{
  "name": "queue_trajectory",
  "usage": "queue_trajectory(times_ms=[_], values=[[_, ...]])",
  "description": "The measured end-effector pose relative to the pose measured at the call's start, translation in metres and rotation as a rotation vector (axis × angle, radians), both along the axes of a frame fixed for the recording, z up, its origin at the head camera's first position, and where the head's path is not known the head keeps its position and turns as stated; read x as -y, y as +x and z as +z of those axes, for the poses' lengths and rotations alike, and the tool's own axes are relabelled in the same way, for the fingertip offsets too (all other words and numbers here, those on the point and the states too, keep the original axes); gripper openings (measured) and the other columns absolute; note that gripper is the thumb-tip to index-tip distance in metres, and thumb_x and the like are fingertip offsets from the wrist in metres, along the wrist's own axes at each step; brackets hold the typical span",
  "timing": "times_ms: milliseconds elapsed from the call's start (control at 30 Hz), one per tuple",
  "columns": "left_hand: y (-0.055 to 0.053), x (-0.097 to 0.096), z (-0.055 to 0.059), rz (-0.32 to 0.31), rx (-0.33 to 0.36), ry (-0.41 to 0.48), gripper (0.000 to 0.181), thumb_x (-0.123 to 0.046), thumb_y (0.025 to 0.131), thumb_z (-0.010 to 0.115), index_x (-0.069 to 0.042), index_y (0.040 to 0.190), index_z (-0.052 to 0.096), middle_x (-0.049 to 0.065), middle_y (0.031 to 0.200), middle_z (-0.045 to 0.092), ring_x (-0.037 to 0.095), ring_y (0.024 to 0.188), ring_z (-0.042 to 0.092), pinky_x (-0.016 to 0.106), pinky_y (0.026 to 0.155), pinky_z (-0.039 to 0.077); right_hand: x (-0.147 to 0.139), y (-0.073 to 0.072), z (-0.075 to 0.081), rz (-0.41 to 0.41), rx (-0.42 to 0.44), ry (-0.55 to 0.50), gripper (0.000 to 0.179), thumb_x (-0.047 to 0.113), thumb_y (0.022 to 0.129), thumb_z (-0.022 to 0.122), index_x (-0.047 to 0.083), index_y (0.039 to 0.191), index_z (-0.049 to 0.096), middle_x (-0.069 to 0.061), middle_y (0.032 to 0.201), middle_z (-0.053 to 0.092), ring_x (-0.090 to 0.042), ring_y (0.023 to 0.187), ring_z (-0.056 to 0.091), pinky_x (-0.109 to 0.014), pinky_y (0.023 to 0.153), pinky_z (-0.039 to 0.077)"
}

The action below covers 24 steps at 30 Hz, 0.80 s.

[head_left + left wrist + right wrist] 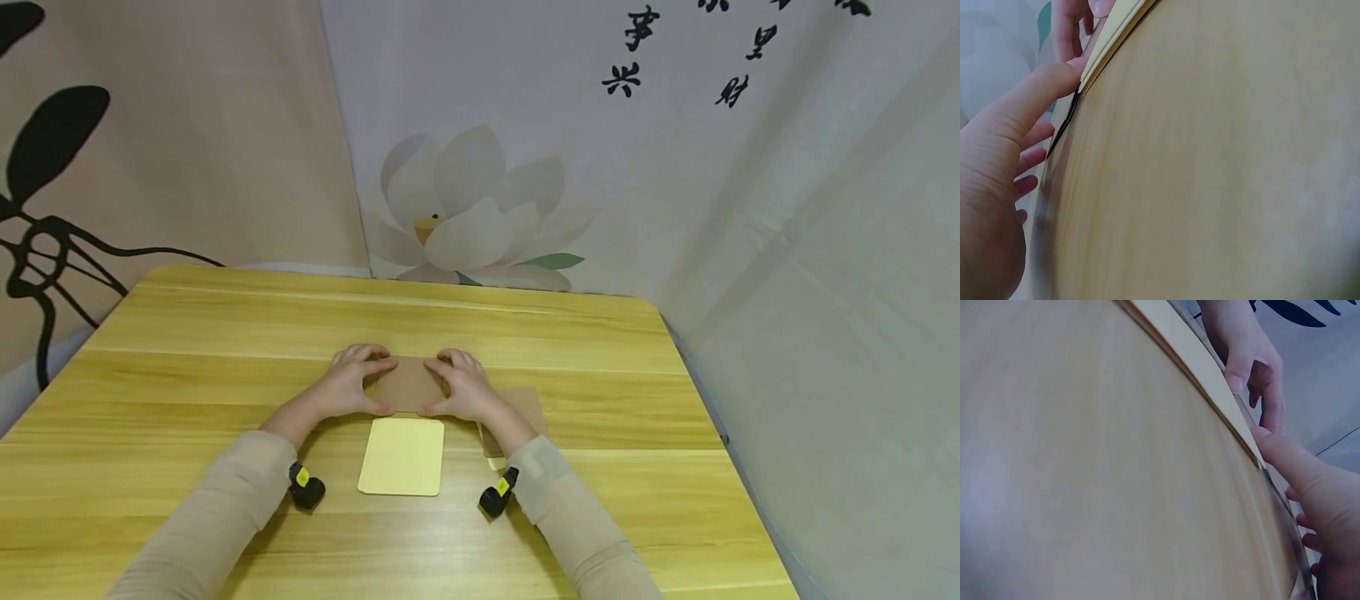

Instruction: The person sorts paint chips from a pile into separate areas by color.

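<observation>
Pale cloth forms the backdrop (675, 217), printed with a flower and dark characters, behind the yellow wood-grain worktop (187, 333). Beige sleeves (217, 508) reach in from the near side, and the right forearm (512, 427) passes over a second brown sheet (531, 407), masking part of it; a pale corner shows beneath that sheet.

The left hand (348, 387) and right hand (463, 390) face each other, each grasping one end of the brown card (410, 383), thumbs at its near edge and fingers at the far one. The card is around the worktop's middle, just beyond a yellow card (401, 457) with rounded corners; only a narrow gap seems to part them.

It looks thin and flat, so it is probably light and fairly stiff, with some give if squeezed. The smooth face may slide easily and the edges could crease. Opposite edges near the corners seem the best hold, with light pressure; the yellow card leaves the thumbs little room.

Smallest are the black wrist units (306, 487), one by each cuff, apart from the cards.
</observation>
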<state>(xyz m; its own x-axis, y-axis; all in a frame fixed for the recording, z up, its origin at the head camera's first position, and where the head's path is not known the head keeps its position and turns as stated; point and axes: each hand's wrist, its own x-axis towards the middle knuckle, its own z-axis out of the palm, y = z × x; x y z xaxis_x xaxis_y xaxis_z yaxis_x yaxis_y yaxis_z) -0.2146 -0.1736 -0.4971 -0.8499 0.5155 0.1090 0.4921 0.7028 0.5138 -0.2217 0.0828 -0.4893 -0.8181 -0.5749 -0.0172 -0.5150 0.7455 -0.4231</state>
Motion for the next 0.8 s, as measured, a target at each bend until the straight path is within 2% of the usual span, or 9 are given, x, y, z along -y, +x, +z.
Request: queue_trajectory(times_ms=[167,333,567,800], values=[[0.002,0.0,0.001,0.0,-0.016,0.001,0.09,-0.061,0.068,0.077,-0.006,0.136,0.054,0.013,0.141,0.041,0.037,0.132,0.027,0.061,0.105,0.01,-0.002,0.001,0.0,-0.001,0.002,0.021,0.087,0.061,0.077,0.069,0.019,0.148,0.04,-0.006,0.149,0.028,-0.026,0.138,0.02,-0.045,0.112,0.014],[0.007,-0.001,0.004,0.015,-0.06,0.012,0.089,-0.064,0.068,0.075,-0.005,0.133,0.057,0.013,0.142,0.041,0.036,0.132,0.027,0.06,0.105,0.01,-0.009,0.005,0.003,-0.01,-0.023,-0.005,0.088,0.065,0.075,0.067,0.021,0.147,0.041,-0.008,0.151,0.026,-0.028,0.139,0.018,-0.048,0.112,0.013],[0.021,-0.009,0.009,0.029,-0.095,-0.003,0.086,-0.061,0.072,0.074,-0.005,0.135,0.055,0.014,0.143,0.039,0.036,0.133,0.026,0.06,0.106,0.009,-0.029,0.019,0.011,0.026,-0.062,-0.046,0.088,0.058,0.077,0.071,0.015,0.147,0.04,-0.014,0.151,0.027,-0.03,0.139,0.019,-0.053,0.11,0.013],[0.037,-0.025,0.013,0.046,-0.097,0.023,0.086,-0.057,0.072,0.076,-0.005,0.137,0.053,0.015,0.142,0.04,0.039,0.132,0.026,0.061,0.106,0.01,-0.053,0.034,0.017,0.004,-0.074,-0.033,0.09,0.058,0.073,0.075,0.016,0.146,0.042,-0.012,0.15,0.029,-0.031,0.138,0.021,-0.055,0.109,0.017]])
